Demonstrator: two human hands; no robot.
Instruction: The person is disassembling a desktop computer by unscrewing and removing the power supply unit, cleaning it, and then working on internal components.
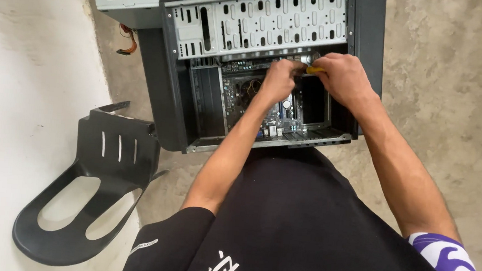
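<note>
Screwdriver (314, 70) with a yellow handle sits in my right hand (341, 77), whose fingers are clamped around it, deep in the open computer case (170, 99) lying on the concrete floor (442, 82). My left hand (280, 79) is just beside it, fingers curled together over the motherboard (288, 113); I cannot tell whether they pinch anything. A perforated metal drive cage (272, 19) spans the case above both hands. A black plastic chair seat (95, 193) lies to the left.
</note>
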